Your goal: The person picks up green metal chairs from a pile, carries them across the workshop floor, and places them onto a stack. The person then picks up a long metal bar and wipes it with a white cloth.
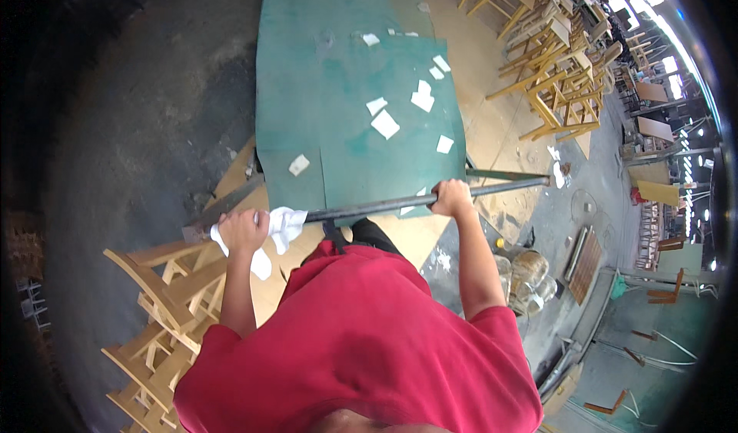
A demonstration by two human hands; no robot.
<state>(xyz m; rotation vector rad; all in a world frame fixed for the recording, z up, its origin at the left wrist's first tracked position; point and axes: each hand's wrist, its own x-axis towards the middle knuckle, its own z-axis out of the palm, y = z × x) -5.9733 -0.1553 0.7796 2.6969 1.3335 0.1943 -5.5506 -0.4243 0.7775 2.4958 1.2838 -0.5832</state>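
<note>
A long dark metal bar runs across in front of my body, at the near edge of a green-covered surface. My left hand is closed round the left part of the bar, with a crumpled white cloth bunched under and beside the fingers. Farther right along the bar, my right hand is wrapped round it, knuckles up. Several pale scraps, among them a squarish scrap, lie scattered over the green surface. Whether they are paper or cloth I cannot tell.
Stacked unfinished wooden chairs stand close at my left. More wooden chairs are piled at the far right. Bulky wrapped bundles sit on the floor at my right, near a slatted wooden panel. A green metal rail extends beyond the surface's right edge.
</note>
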